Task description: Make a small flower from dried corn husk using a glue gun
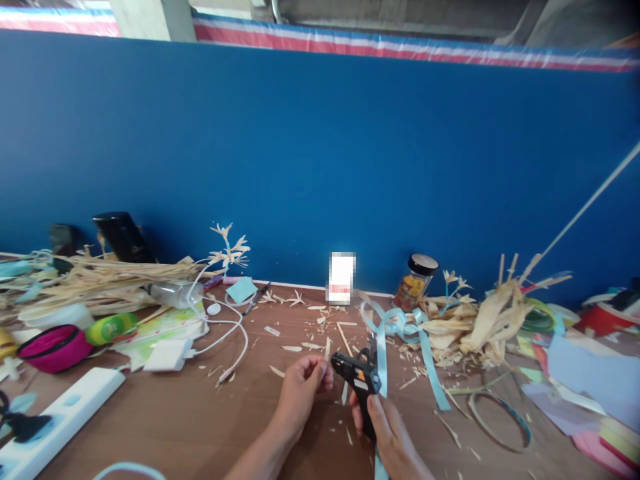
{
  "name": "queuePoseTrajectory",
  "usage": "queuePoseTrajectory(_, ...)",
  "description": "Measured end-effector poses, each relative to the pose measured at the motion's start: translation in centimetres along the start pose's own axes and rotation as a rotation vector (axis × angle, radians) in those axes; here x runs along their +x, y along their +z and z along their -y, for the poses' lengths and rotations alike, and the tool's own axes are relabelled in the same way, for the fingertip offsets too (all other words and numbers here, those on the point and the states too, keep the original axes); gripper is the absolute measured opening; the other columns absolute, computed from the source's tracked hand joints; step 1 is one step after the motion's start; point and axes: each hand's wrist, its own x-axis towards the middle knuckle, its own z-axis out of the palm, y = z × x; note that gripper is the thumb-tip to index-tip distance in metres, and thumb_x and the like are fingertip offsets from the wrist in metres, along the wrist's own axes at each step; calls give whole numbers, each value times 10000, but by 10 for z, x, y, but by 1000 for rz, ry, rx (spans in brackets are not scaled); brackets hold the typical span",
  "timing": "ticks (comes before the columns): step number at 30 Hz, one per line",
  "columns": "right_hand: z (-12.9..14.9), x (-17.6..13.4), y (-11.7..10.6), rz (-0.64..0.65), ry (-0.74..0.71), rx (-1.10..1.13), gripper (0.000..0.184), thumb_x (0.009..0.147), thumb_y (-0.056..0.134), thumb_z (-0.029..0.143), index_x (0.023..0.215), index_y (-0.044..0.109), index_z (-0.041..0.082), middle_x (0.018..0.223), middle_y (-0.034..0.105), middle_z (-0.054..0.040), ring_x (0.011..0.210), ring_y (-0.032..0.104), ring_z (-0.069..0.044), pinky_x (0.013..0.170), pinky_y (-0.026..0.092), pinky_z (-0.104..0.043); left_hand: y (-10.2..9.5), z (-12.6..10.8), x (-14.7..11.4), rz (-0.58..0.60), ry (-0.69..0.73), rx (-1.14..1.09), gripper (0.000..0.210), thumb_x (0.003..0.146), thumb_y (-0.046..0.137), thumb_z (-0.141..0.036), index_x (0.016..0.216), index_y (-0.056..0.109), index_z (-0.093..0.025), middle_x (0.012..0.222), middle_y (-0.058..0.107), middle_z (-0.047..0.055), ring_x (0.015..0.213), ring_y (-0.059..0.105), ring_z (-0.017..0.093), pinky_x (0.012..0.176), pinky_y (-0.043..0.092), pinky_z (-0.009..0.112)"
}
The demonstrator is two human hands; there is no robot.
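My left hand (304, 390) is closed in a pinch above the brown table, with a small pale sliver of dried husk (328, 349) standing up at its fingertips. My right hand (387, 427) is wrapped round the grip of a black pistol-shaped tool (357, 375). The tool's front end points left, close to the left fingertips but apart from them. A light blue ribbon (382, 353) hangs down behind the tool and shows again below my right hand. Pale husk scraps (313, 346) lie scattered on the table just beyond both hands.
To the right are a black-lidded jar (416, 280), husk bundles (493, 317), a ring (500, 420) and coloured paper sheets (590, 373). On the left lie a white power strip (75, 407), a charger (167, 355) and a pink pouch (55, 348). A blue partition (300, 147) closes the back.
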Motion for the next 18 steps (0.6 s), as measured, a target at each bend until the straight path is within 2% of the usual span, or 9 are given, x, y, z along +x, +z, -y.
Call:
queuePoseTrajectory(14,-4,1,0,-19,28,-22,484,816,292,571,791,544,158,571,512,-2,495,457,-124,461,364,-229,1,-1,0,5,-9,3,228,657,641,-357,703,588,-140,595,593,-9,535,529,98,575,457,224)
queuePoseTrajectory(18,-4,0,-1,-19,-9,-76,488,823,286,559,767,556,156,572,529,-10,518,470,-129,492,380,-237,1,-2,0,4,10,12,234,650,643,-364,688,595,-139,577,584,-11,527,523,98,563,449,217)
